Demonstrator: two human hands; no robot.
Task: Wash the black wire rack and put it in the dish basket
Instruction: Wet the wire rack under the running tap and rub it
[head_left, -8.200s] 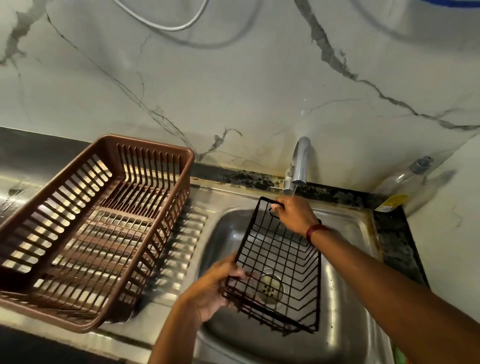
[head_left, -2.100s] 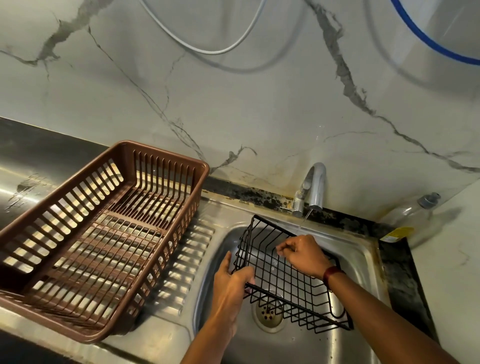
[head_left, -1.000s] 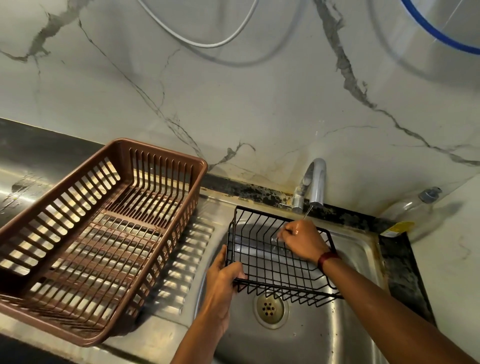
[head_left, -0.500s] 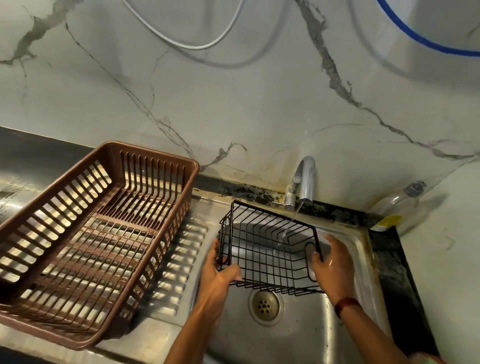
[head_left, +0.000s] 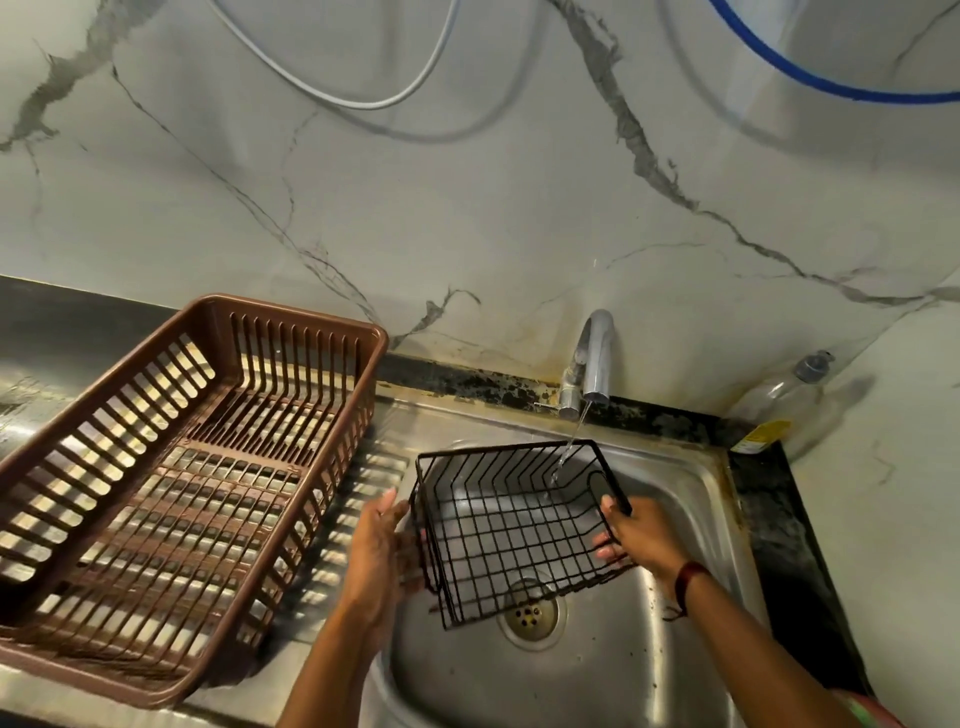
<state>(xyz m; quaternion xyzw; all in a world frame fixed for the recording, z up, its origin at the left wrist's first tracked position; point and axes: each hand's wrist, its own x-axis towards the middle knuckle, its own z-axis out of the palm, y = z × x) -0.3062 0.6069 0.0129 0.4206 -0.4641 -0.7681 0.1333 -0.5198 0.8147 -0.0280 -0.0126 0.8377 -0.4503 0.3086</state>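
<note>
Fingertips of left hand (head_left: 382, 551) partly hidden behind black wire rack (head_left: 514, 525). Both hands gripped its side walls, right hand (head_left: 641, 535) thumb over rim. Rack tilted above sink (head_left: 691, 519), under tap (head_left: 597, 358) stream; dish basket (head_left: 291, 312) at left.

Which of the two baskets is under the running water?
The small black wire rack over the steel sink; the larger brown plastic slatted basket sits left of it.

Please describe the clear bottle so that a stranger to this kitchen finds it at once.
Find the steel sink and follow its back edge rightward past the tap. The clear bottle sits in the wall corner there. Nothing else nearby is transparent, with a grey cap and yellow label.
</note>
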